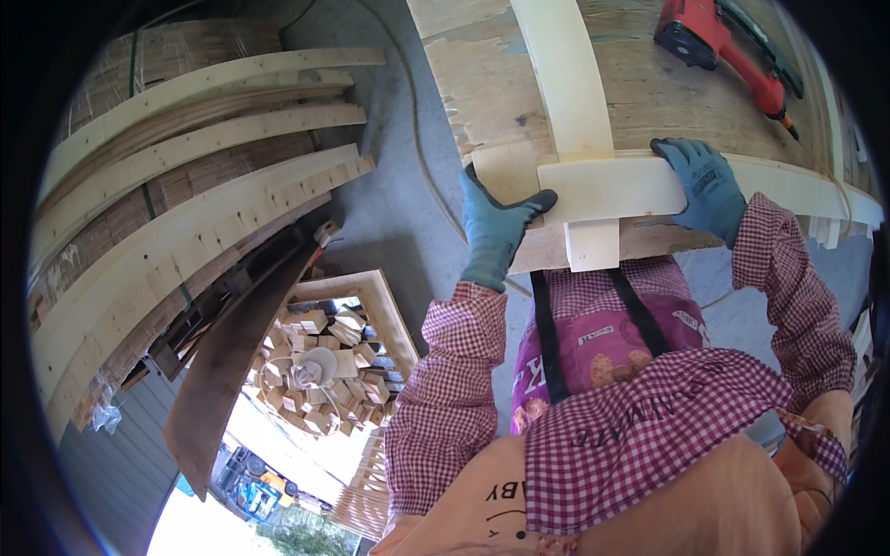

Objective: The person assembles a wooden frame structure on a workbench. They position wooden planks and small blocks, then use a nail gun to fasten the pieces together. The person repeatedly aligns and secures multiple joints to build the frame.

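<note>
Holding thumb and forefinger wide apart, the left hand (494, 227) touches the board (612, 188); the right hand (709, 190) covers its right end, whether gripping I cannot tell.

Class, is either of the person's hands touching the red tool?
No: the left hand and right hand are at a short pale board, while the red tool lies apart from both.

Short board (612, 190): smooth, matt wood. Worktable (663, 107): rough, flaking plywood. Sleeves (450, 380): matt checked cloth.
</note>
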Tool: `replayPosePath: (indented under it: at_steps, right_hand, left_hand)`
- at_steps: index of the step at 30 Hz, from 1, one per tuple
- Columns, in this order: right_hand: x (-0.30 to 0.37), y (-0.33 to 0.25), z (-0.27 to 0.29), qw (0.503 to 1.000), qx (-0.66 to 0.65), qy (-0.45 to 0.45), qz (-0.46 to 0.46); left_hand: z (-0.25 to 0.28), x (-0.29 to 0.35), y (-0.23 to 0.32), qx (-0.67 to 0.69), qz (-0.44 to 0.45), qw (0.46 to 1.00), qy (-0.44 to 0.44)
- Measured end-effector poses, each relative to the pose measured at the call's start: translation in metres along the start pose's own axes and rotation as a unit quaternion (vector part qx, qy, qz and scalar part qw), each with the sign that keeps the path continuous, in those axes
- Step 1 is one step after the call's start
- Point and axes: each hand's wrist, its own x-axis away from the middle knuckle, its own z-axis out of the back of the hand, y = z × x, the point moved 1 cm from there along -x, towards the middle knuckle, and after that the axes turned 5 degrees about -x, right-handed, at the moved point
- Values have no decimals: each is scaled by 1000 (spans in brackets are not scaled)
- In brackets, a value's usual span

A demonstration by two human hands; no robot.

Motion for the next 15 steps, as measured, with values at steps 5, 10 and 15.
replayPosePath:
  at_steps: [5, 10, 15]
  right_hand:
    - [0, -8, 6, 999, 8, -21, -34]
    - [-1, -10, 0, 998, 33, -22, -56]
    - [-4, -17, 2, 998, 55, -13, -35]
  left_hand:
    - [0, -2, -5, -17, -12, 1000, 3]
    - [0, -4, -8, -42, -30, 999, 10]
    - [0, 2, 10, -23, -8, 1000, -9]
